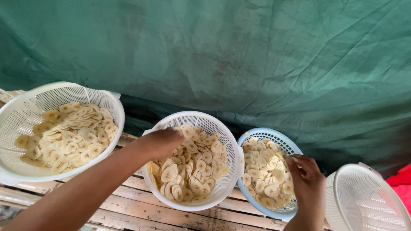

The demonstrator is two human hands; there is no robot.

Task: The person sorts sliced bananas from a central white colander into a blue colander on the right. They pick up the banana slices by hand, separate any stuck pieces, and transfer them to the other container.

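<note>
My left hand (160, 142) reaches into the middle white colander (231, 149), fingers curled down among pale round banana slices (195, 171); whether it grips any is hidden. My right hand (307, 177) rests at the right rim of a smaller light-blue colander (274, 133), its fingers bent onto the banana slices (263, 173) inside. Both baskets stand side by side, touching, on a slatted wooden bench (141, 209).
A large white colander (25, 102) half full of banana slices stands at the left of the bench. Another white colander (368, 196), turned on its side, sits at the lower right, with something red (402, 179) beside it. A green tarp (239, 55) hangs behind everything.
</note>
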